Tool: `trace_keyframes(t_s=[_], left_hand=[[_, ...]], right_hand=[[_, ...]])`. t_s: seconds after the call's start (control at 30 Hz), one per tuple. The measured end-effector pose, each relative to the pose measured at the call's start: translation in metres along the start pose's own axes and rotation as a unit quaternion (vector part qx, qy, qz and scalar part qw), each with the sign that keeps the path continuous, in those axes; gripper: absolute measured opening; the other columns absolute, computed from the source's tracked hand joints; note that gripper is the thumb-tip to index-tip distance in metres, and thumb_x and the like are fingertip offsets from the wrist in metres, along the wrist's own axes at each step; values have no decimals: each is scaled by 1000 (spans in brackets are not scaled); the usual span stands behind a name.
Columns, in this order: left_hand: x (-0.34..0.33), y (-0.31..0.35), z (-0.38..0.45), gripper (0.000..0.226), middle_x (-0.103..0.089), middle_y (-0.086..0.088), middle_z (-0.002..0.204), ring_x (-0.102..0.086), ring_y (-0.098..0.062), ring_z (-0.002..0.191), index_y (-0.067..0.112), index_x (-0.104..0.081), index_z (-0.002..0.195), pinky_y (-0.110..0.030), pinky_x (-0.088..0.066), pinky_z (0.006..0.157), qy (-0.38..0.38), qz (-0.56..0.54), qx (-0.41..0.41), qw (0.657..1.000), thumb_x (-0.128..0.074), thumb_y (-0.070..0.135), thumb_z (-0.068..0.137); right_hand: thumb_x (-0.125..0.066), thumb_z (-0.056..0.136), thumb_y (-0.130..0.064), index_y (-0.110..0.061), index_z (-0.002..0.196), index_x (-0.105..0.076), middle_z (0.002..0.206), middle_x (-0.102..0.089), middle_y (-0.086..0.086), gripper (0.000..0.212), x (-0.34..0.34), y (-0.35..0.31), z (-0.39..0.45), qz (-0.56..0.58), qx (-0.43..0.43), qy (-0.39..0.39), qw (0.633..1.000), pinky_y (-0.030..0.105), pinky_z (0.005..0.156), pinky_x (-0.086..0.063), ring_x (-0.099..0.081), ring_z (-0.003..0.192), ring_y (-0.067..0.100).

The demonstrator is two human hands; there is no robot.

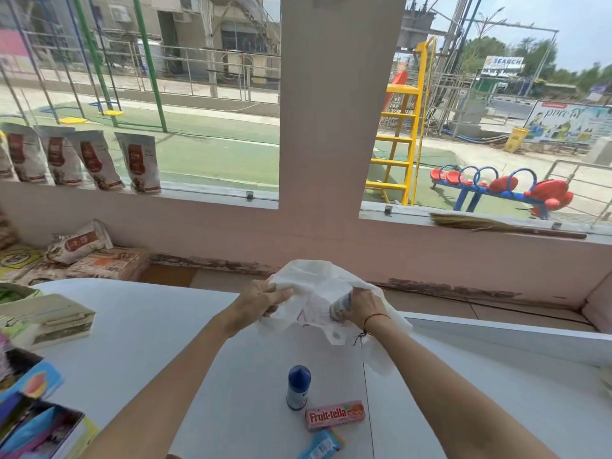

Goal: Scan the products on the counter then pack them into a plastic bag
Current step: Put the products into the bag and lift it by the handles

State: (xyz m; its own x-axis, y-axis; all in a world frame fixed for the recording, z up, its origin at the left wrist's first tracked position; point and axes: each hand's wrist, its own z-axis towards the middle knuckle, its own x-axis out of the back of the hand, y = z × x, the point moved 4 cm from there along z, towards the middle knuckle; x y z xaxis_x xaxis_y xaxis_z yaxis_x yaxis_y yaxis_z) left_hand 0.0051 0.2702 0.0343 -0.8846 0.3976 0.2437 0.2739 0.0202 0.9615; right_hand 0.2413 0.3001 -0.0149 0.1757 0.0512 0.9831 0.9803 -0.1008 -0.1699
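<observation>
Above the white counter (pixel 139 329) I hold a white plastic bag (pixel 318 283). My left hand (pixel 261 301) pinches the bag's left edge. My right hand (pixel 362 308) grips a small grey-capped bottle (pixel 341 308) at the bag's mouth, partly hidden by the plastic. On the counter nearer me stand a small bottle with a dark blue cap (pixel 298 387), a pink Fruit-tella pack (pixel 335 415) lying flat beside it, and a blue wrapped bar (pixel 323 445) at the bottom edge.
A cream box-shaped device (pixel 56 321) sits at the counter's left. Colourful product boxes (pixel 33 422) crowd the lower left corner. Pouches (pixel 137 162) line the window ledge, sacks (pixel 79 243) lie below it, and a broom (pixel 490 225) rests on the right sill.
</observation>
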Motion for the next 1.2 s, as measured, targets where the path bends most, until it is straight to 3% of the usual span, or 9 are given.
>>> trace_keyframes(t_s=[0.1,0.2,0.4,0.53,0.63,0.8,1.0,1.13,1.2], left_hand=[[0,-10,1,24,-45,-11,72,-40,-20,63,12,-64,83,-23,-35,57,18,-11,14,1000,-59,34,89],[-9,-6,1,27,-42,-2,59,-37,-11,53,12,-69,86,-18,-33,53,35,-48,9,998,-52,33,93],[-12,0,-13,39,-53,1,54,-46,-9,46,2,-70,90,-13,-43,49,43,-49,-4,998,-48,34,95],[-10,1,-23,35,-45,6,47,-42,-5,42,2,-69,92,-18,-42,52,31,-51,-5,998,-48,30,96],[-6,-5,-28,33,-35,7,49,-32,-4,42,5,-68,89,-16,-31,46,47,-35,1,998,-47,30,96],[-1,-23,-32,37,-33,1,55,-28,-10,48,10,-58,73,-17,-27,46,81,-8,24,996,-41,33,98],[-10,-20,-31,37,-35,6,52,-30,-4,40,12,-54,71,-15,-27,44,69,-16,36,997,-38,30,99],[-14,-25,-34,37,-36,3,55,-32,-6,44,11,-54,72,-13,-28,44,58,-8,50,997,-38,30,99],[-21,-26,-38,36,-39,2,55,-34,-5,43,11,-55,70,-14,-30,44,48,-27,59,997,-42,31,98]], right_hand=[[-50,89,-9,-4,116,-54,113,-63,17,28,3,-6,-1,-83,43,69,993,36,78,-54,-64,101,32],[-67,82,-12,-9,90,-65,89,-66,8,9,22,-29,-29,-99,178,247,947,32,63,-59,-65,80,23],[-68,73,-57,-30,121,-53,121,-62,-1,57,-3,-70,-108,140,251,-236,928,31,89,-52,-62,101,15],[-73,76,-36,-27,118,-56,120,-65,4,47,-23,-80,-120,42,315,-179,931,37,93,-52,-61,103,23],[-73,78,-32,-16,111,-61,111,-68,7,39,4,-72,-114,130,297,-108,940,19,81,-52,-62,95,19],[-76,70,-35,-16,102,-60,88,-63,-2,41,57,-49,-85,260,171,150,938,14,66,-47,-58,74,16],[-61,82,-9,-12,128,-52,124,-58,13,47,18,-61,-51,115,104,57,986,38,92,-49,-58,107,32],[-60,85,-10,-6,100,-66,105,-64,11,17,13,-60,-75,109,178,108,972,32,77,-55,-62,82,25],[-66,81,-16,-9,93,-68,98,-69,9,14,1,-60,-99,85,259,-12,962,24,75,-52,-60,79,18]])
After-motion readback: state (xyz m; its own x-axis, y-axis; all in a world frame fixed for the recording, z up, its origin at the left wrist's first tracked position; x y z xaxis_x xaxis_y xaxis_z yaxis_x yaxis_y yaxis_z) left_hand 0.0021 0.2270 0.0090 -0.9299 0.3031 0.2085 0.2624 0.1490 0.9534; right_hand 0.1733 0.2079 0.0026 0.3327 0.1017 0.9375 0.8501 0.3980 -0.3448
